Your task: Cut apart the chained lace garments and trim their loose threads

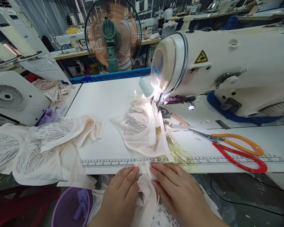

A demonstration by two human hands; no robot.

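At the table's front edge, my left hand [121, 196] and my right hand [177, 193] face each other with a cream bra piece [147, 192] between them. Both hands have their fingers bent and pressed onto its folded band; the thumbs are partly hidden. Its lace part hangs below the edge towards me. Just beyond my fingertips, another cream lace bra piece [138, 123] lies on the table, its upper end under the needle area of the lit sewing machine [203, 60]. Orange-and-red-handled scissors [239, 151] lie to the right, their blades pointing at the machine.
Several lace bra pieces [44, 148] are heaped at the left, partly over the front edge. A printed ruler [104, 163] runs along that edge. Below stands a purple bin [63, 208] beside a red stool [19, 205]. A large fan [113, 34] stands behind the table.
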